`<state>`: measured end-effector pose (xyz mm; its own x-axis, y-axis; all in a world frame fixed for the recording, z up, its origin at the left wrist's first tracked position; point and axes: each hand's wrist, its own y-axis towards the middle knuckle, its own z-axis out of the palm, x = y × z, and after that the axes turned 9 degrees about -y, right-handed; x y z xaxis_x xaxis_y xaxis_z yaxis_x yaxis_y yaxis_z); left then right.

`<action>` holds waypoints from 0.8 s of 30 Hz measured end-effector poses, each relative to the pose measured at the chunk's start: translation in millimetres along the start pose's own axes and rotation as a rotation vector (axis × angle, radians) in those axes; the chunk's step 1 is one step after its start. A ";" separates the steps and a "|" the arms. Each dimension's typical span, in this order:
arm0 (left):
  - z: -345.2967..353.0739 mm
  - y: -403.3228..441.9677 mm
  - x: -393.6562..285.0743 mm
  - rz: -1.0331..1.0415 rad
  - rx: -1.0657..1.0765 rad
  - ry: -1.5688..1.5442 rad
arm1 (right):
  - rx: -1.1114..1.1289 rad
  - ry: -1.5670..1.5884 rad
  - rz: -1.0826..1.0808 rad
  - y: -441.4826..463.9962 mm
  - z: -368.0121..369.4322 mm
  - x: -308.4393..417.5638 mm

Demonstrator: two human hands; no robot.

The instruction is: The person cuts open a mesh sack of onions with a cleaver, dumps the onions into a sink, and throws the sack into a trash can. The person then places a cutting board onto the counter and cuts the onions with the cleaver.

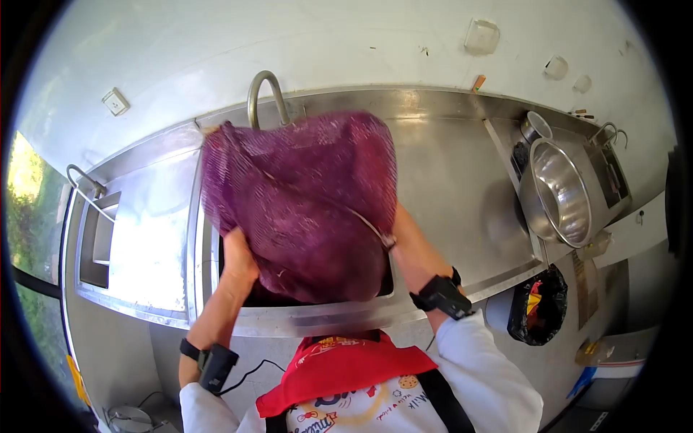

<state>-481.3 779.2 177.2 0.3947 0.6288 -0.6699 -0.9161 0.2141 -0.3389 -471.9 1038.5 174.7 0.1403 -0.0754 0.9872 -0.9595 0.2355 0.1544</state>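
Left hand [239,256] touches lower left edge of purple mesh bag [310,209], right hand [406,229] its right side; fingers hidden, so each grip's closing cannot be told | bag is above the sink [253,297], before the tap [264,83] | judged progress: bag is at the sink, bulging; contents apparently remain inside | steel worktop [462,187] at right

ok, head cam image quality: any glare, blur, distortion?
All head view: harsh glare on the left-hand counter; window partly blown out; sack softly blurred, especially its lower end; fisheye bows the sink's front edge and leaves black corners.
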 end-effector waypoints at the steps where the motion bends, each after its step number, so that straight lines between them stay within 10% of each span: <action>1: -3.9 2.3 -15.2 0.080 -0.036 -0.047 | 0.009 0.061 0.015 -0.3 11.8 11.8; 11: 22.1 9.1 -121.9 0.496 -0.028 -0.052 | 0.292 0.393 -0.197 44.8 88.7 173.5; 16: -19.2 51.1 -97.3 0.291 0.415 -0.317 | 0.750 -0.318 -0.298 21.0 65.4 55.1; 17: 7.8 41.4 -84.5 0.206 0.238 -0.419 | 0.810 -0.397 -0.355 1.9 69.0 34.4; 20: 46.4 41.5 -26.9 0.238 -0.003 -0.044 | 0.393 -0.575 -0.334 -37.4 115.9 2.6; 24: 17.9 22.6 -2.2 0.392 0.292 0.566 | -0.214 -0.651 -0.261 -68.2 116.7 -10.6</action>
<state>-504.1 796.0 182.9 -0.0618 0.2355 -0.9699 -0.9471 0.2928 0.1314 -436.4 910.2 149.1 0.1203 -0.6995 0.7044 -0.8368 0.3103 0.4511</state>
